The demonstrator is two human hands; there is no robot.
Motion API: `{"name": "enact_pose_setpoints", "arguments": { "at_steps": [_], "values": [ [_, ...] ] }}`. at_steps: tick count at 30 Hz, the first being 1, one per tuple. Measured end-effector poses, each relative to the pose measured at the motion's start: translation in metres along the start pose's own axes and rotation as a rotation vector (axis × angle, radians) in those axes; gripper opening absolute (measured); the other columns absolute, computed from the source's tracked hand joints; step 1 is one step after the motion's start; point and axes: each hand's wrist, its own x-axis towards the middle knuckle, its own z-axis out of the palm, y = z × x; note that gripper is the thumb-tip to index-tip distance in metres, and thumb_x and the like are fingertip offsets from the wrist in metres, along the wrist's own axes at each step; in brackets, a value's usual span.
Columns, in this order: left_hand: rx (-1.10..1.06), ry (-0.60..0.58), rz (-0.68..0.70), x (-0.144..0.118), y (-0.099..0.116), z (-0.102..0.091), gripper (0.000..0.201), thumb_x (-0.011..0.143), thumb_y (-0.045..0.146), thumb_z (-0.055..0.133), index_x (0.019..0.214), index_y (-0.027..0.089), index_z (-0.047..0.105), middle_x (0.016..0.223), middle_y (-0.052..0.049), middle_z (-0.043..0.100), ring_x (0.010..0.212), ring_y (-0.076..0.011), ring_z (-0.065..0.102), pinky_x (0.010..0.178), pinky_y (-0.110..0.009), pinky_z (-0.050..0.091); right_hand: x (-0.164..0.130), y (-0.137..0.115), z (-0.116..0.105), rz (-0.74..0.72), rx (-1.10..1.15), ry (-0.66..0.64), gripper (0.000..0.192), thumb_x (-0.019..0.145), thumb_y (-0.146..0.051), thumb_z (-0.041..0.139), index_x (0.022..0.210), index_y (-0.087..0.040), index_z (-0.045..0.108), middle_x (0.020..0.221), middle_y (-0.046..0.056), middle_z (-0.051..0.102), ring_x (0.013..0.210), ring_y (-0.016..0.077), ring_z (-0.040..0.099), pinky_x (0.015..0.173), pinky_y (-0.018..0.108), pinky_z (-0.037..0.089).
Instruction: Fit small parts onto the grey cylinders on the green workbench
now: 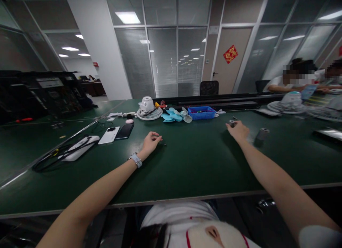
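Both arms stretched out over the green worktable (187,162), well in from its near edge. Left hand (151,141), with a pale wristwatch (135,159) on the wrist, resting on the mat with fingers curled loosely inward; fingertips pinched close by a tiny dark part (165,144) lying on the surface just right of them, touching or not impossible to tell. Right hand (238,130) further out toward the middle of the table, fingers closed around a small silvery metal piece (232,123), only its top showing above the knuckles. Just right of that hand, a short grey cylinder (262,133), lying apart from it.

Toward the far edge, a white fan motor housing on a round grille (148,109), light-blue fan blades (175,115) beside it, then a blue plastic tray (201,112). Nearer the left edge, a white phone (109,135) and a black phone (124,131) side by side, with a white device and black cable (77,148) closer in. At the far right corner, other people seated.
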Motion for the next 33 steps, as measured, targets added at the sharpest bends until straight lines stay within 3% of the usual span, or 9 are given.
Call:
{"name": "enact_pose_setpoints", "arguments": {
  "at_steps": [3,5,7,9,14,17,22,29,33],
  "values": [
    [-0.047,0.017,0.002,0.002,-0.004,0.001,0.031,0.076,0.041,0.069,0.093,0.021,0.053,0.07,-0.001,0.072,0.068,-0.0187,0.068,0.065,-0.028,0.044,-0.004,-0.001,0.0,0.059,0.012,-0.047,0.056,0.082,-0.053,0.063,0.119,-0.011,0.058,0.105,0.022,0.067,0.103,0.0366,0.062,0.088,0.049,0.042],
    [-0.067,0.027,0.008,0.003,-0.007,0.002,0.03,0.075,0.039,0.069,0.091,0.021,0.052,0.067,0.001,0.069,0.065,-0.0178,0.066,0.064,-0.028,0.044,-0.011,-0.011,-0.003,0.018,0.017,0.048,0.06,0.08,-0.05,0.066,0.122,-0.009,0.054,0.113,0.025,0.063,0.112,0.0385,0.057,0.094,0.053,0.038],
    [-0.068,0.03,0.014,0.005,-0.01,0.004,0.028,0.074,0.037,0.07,0.087,0.022,0.051,0.066,0.002,0.067,0.063,-0.0172,0.065,0.062,-0.027,0.044,-0.025,-0.03,-0.009,-0.13,0.045,0.174,0.063,0.08,-0.047,0.066,0.126,-0.006,0.051,0.124,0.027,0.058,0.12,0.0401,0.049,0.1,0.056,0.032],
    [-0.062,0.039,0.021,0.007,-0.014,0.005,0.028,0.072,0.036,0.071,0.083,0.022,0.049,0.064,0.003,0.064,0.063,-0.0168,0.065,0.061,-0.026,0.044,-0.051,-0.059,-0.016,-0.37,0.123,0.186,0.058,0.084,-0.044,0.061,0.128,-0.008,0.052,0.13,0.025,0.055,0.125,0.0391,0.045,0.102,0.056,0.029],
    [-0.037,0.05,0.02,0.008,-0.018,0.006,0.027,0.073,0.035,0.069,0.077,0.023,0.045,0.064,0.005,0.061,0.066,-0.0165,0.065,0.061,-0.026,0.043,-0.154,-0.134,-0.032,-1.165,0.35,-0.316,0.043,0.096,-0.044,0.046,0.131,-0.022,0.059,0.144,0.011,0.052,0.133,0.0269,0.045,0.107,0.047,0.034],
    [0.009,0.036,0.021,0.005,-0.015,0.004,0.026,0.075,0.035,0.067,0.076,0.023,0.044,0.065,0.004,0.059,0.066,-0.0164,0.063,0.059,-0.025,0.041,-0.204,-0.158,-0.034,-1.433,0.345,-0.492,0.046,0.1,-0.041,0.04,0.141,-0.025,0.052,0.154,0.007,0.04,0.144,0.0232,0.031,0.112,0.046,0.029],
    [0.162,0.142,0.016,0.001,-0.005,0.003,0.018,0.079,0.029,0.061,0.073,0.022,0.046,0.069,0.003,0.058,0.067,-0.0153,0.057,0.062,-0.026,0.039,-0.223,-0.171,-0.025,-1.499,0.289,-0.578,0.048,0.101,-0.031,0.037,0.148,-0.022,0.044,0.157,0.008,0.033,0.147,0.0216,0.024,0.115,0.047,0.025],
    [0.141,0.183,-0.035,-0.001,0.0,0.003,0.011,0.081,0.027,0.058,0.078,0.023,0.048,0.072,0.002,0.06,0.069,-0.0164,0.058,0.065,-0.028,0.042,-0.215,-0.169,-0.021,-1.362,0.487,-0.595,0.035,0.096,-0.017,0.047,0.124,-0.023,0.068,0.125,0.007,0.067,0.118,0.0197,0.061,0.102,0.039,0.043],
    [0.093,0.18,-0.043,0.001,-0.003,0.003,0.01,0.081,0.026,0.058,0.085,0.022,0.05,0.076,0.001,0.062,0.071,-0.0171,0.062,0.065,-0.028,0.044,-0.206,-0.16,-0.02,-1.285,0.558,-0.535,0.037,0.088,-0.007,0.053,0.113,-0.027,0.074,0.109,0.003,0.074,0.102,0.018,0.067,0.097,0.038,0.048]
  ]
}}
